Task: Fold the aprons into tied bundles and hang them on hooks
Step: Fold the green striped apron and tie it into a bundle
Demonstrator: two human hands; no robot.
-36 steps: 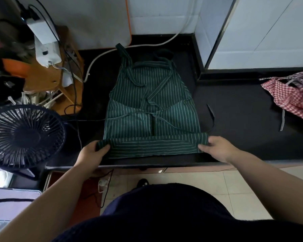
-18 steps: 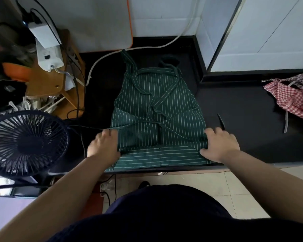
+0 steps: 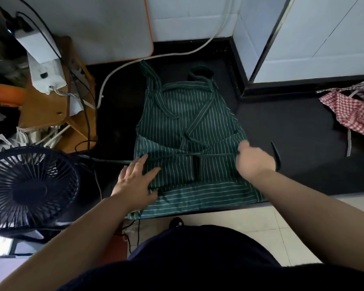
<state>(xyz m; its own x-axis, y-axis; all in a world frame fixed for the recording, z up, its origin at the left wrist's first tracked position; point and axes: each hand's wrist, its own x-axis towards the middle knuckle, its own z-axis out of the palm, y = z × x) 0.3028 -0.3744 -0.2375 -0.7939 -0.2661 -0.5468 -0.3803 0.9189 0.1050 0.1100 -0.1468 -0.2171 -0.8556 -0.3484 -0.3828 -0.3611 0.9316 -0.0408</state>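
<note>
Folding stage: the near hem band [image 3: 198,196] was pinched at both ends a second ago; it is now let go and left lying flat along the near edge of the black counter [image 3: 303,143], so the first fold is judged to be set.
Left hand [image 3: 138,179]: laid open, fingers spread, and pressed on the left side of the green striped apron [image 3: 187,122], just above the band.
Right hand [image 3: 254,160]: blurred by motion at the apron's right edge, where the waist tie [image 3: 214,154] ends; whether the tie is gripped cannot be told.
Apron body: spread flat on the counter in the middle, bib and neck loop pointed far, straps crossed over it.
Fan [image 3: 29,185]: stood at the near left, apart from the cloth.
Red checked apron [image 3: 351,110]: left unfolded at the far right.
Task standing: rolling, tying and hanging are judged still undone; no hooks are seen.
</note>
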